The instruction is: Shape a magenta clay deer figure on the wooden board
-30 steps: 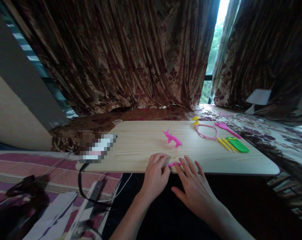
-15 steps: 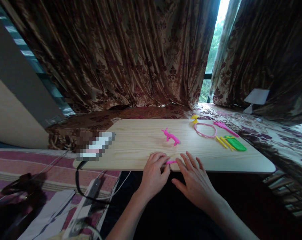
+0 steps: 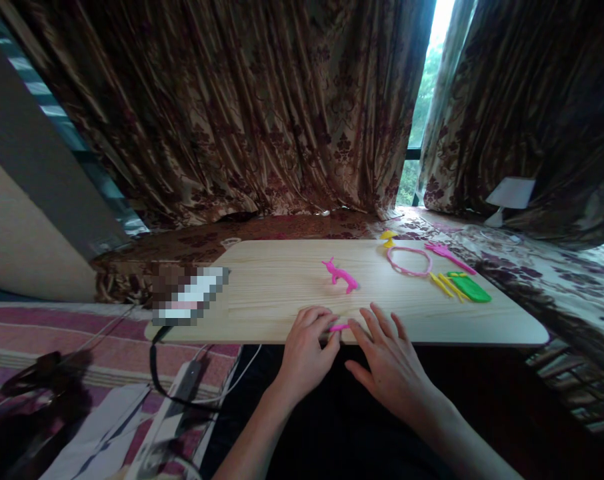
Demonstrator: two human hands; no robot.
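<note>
A thin pink roll of modelling clay lies at the table's front edge between my two hands. My left hand has its fingers curled together over the roll's left end, with the thumb below. My right hand is open, palm down and fingers spread, its index fingertip touching the right end. Just beyond them stands a pink clay animal figure with legs and two points on its head. The roll's ends are partly hidden by my fingers.
On the table, to the right, are a pink ring, a yellow mushroom-like piece, a pink hand-shaped tool, yellow sticks and a green tray-like piece. A blurred-out item sits at the left edge.
Both hands stay almost in place, with the pink roll shifted very slightly left and down between them. The whole view has tilted a little; the other things rest where they were.
</note>
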